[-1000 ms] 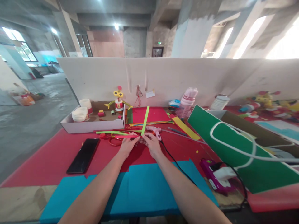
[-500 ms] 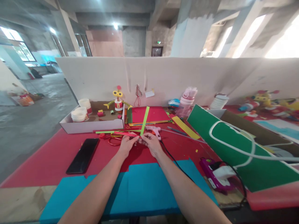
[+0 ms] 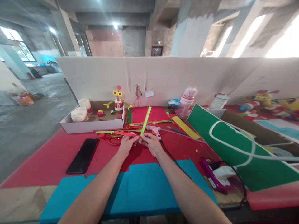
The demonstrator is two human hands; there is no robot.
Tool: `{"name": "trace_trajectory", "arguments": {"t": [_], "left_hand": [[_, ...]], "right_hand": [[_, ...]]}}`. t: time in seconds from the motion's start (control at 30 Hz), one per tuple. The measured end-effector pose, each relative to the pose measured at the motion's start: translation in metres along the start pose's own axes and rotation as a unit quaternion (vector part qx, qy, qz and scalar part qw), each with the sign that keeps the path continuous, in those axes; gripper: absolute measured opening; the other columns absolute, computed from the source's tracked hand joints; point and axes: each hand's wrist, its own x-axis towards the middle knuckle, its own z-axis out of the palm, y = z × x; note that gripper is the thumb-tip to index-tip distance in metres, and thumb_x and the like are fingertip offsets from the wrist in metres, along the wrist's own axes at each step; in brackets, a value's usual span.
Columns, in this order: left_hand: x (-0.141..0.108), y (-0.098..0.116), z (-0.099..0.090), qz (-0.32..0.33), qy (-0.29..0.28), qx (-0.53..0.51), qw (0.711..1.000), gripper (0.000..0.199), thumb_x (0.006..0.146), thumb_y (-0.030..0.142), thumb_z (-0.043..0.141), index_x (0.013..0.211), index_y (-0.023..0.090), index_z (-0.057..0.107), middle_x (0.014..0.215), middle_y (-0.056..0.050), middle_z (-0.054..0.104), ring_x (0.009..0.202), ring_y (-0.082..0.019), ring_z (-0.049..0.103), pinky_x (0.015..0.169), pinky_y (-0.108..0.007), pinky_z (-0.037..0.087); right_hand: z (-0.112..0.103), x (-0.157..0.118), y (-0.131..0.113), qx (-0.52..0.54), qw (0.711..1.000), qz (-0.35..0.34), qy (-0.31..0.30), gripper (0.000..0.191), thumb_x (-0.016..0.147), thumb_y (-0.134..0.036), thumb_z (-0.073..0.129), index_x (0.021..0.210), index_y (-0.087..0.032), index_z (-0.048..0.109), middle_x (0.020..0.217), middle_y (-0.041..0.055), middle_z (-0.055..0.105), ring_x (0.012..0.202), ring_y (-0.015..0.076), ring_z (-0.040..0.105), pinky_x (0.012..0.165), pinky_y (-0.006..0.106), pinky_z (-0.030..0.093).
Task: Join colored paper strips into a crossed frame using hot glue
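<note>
Both hands meet over the red table covering. My left hand (image 3: pixel 128 143) is closed on a red paper strip (image 3: pixel 123 133) that sticks out to the left. Pinched in my right hand (image 3: pixel 150 142) is a light green paper strip (image 3: pixel 146 119), which points up and away. The two strips come together at my fingertips, where the exact joint is too small to make out. Just behind my right hand lies a pink glue gun (image 3: pixel 155 130). Red-handled scissors (image 3: pixel 114 141) lie beside my left hand, partly covered.
A black phone (image 3: pixel 83 155) lies at left, below a white box (image 3: pixel 93 127) with paper cups and a yellow-eyed figure. A purple power strip (image 3: pixel 217 175) and a green board (image 3: pixel 240 149) with a white cable are at right.
The green strip's upper end has tilted slightly to the right. Both hands have stayed nearly in place.
</note>
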Motion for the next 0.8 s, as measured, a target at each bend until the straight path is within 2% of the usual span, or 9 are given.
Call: {"name": "trace_trajectory", "arguments": {"t": [0.23, 0.57, 0.8], "left_hand": [[0.0002, 0.0004, -0.0004, -0.013, 0.003, 0.005, 1.0, 0.022, 0.067, 0.035, 0.069, 0.063, 0.014, 0.061, 0.053, 0.0, 0.057, 0.048, -0.009, 0.048, 0.048, -0.021, 0.038], [0.0006, 0.0048, 0.0011, -0.018, 0.011, 0.029, 0.999, 0.023, 0.066, 0.034, 0.069, 0.062, 0.013, 0.062, 0.053, 0.0, 0.057, 0.048, -0.01, 0.048, 0.049, -0.023, 0.038], [0.001, 0.0032, 0.0001, -0.007, 0.005, 0.034, 0.999, 0.029, 0.071, 0.039, 0.067, 0.062, 0.013, 0.06, 0.052, 0.0, 0.056, 0.047, -0.01, 0.048, 0.049, -0.023, 0.038]], "right_hand": [[0.0003, -0.001, -0.0013, 0.005, 1.0, 0.004, 0.005, 0.035, 0.047, -0.03, 0.086, 0.068, -0.016, 0.062, 0.063, -0.0035, 0.064, 0.061, 0.0112, 0.064, 0.067, 0.025, 0.056], [-0.0053, 0.003, 0.0015, -0.01, 1.0, 0.022, 0.009, 0.035, 0.047, -0.026, 0.086, 0.071, -0.016, 0.063, 0.065, -0.0016, 0.066, 0.058, 0.0116, 0.064, 0.064, 0.026, 0.057], [-0.0036, 0.0019, 0.0006, 0.004, 0.999, 0.02, 0.025, 0.033, 0.045, -0.027, 0.087, 0.066, -0.015, 0.065, 0.062, -0.0011, 0.066, 0.059, 0.0119, 0.064, 0.065, 0.026, 0.057]]}}
